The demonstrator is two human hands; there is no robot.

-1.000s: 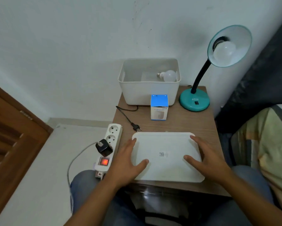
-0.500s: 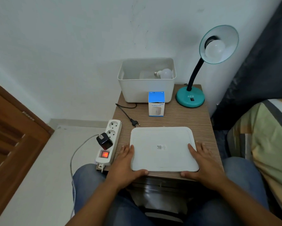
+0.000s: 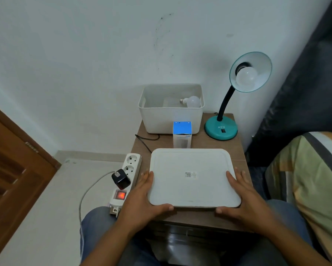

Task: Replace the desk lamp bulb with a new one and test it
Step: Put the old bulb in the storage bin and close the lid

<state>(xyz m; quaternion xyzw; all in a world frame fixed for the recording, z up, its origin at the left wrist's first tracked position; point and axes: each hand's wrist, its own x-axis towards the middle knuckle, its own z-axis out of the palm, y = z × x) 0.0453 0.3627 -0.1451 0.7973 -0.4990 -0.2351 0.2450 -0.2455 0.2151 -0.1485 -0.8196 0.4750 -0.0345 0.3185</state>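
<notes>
A teal desk lamp point(image 3: 220, 129) stands at the back right of the small wooden table point(image 3: 240, 156), with a white bulb point(image 3: 246, 76) in its shade. Behind the table's middle sits a white bin point(image 3: 171, 120) holding a loose white bulb point(image 3: 193, 101). A blue and white bulb box point(image 3: 182, 134) stands in front of the bin. My left hand point(image 3: 142, 196) and my right hand point(image 3: 242, 198) grip the two near sides of a flat white lid point(image 3: 194, 177), thumbs at its front edge. The lid hides the end of the lamp's black cord point(image 3: 146, 140).
A white power strip point(image 3: 127, 175) lies along the table's left edge, its red switch lit and a black adapter point(image 3: 120, 179) plugged in. A brown wooden door point(image 3: 11, 169) is at the left. Striped bedding point(image 3: 311, 179) and a dark curtain are at the right.
My hands slid from the top of the lid to its near sides and took hold of it. The lid now covers the lamp plug, which lay in view before.
</notes>
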